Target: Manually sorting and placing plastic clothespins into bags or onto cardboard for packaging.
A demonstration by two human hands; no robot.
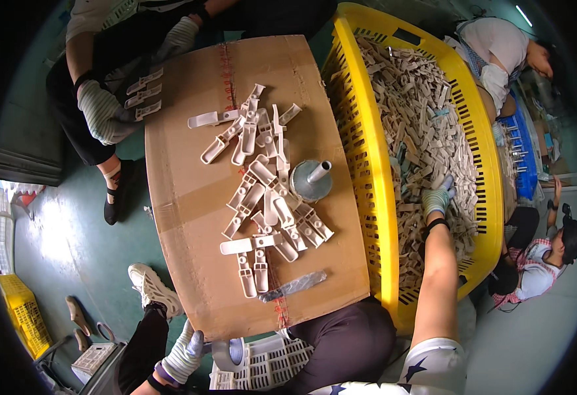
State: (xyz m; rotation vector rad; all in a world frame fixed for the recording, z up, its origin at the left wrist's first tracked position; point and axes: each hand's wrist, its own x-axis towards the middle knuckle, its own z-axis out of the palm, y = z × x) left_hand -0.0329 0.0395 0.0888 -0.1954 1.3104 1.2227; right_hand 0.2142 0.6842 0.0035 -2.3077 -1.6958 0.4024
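Right hand (438,197), gloved, on beige parts (415,125) inside crate (382,197); left hand (182,355), gloved, by near left corner of cardboard (193,243) bearing more beige parts; cannot tell whether either grips anything.

Blue crate (529,168) at right; green floor (97,247) left.
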